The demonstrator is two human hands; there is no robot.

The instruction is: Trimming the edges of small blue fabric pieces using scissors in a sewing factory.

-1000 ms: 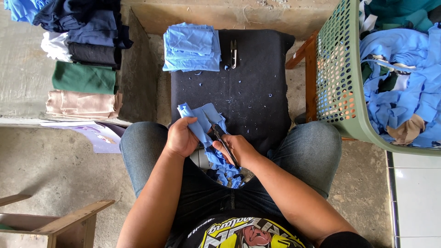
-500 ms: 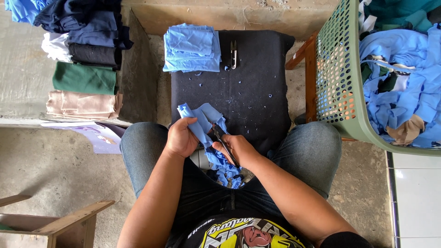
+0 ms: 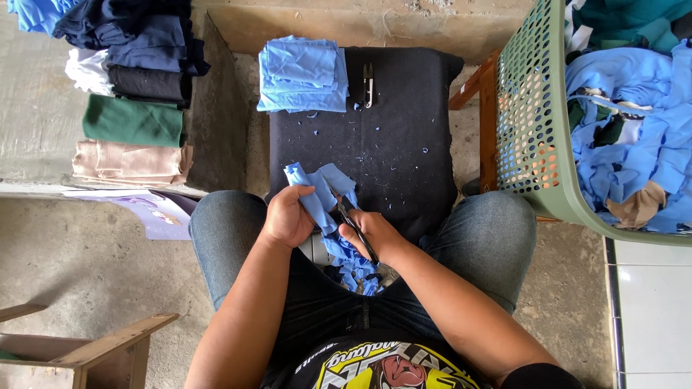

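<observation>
My left hand (image 3: 288, 217) grips a strip of light blue cloth (image 3: 321, 189) over my lap, at the near edge of a black padded stool (image 3: 404, 137). My right hand (image 3: 375, 234) holds black scissors (image 3: 353, 222) whose blades meet the cloth beside my left thumb. More blue cloth scraps (image 3: 355, 263) hang and pile between my thighs. A stack of cut light blue pieces (image 3: 303, 73) lies on the stool's far left corner, with a small thread snip (image 3: 368, 83) beside it.
A green plastic basket (image 3: 530, 122) full of blue and teal cloth stands at the right. Folded dark, white, green and beige fabrics (image 3: 130, 94) are stacked on a ledge at the left. A wooden frame (image 3: 86, 349) sits at the lower left.
</observation>
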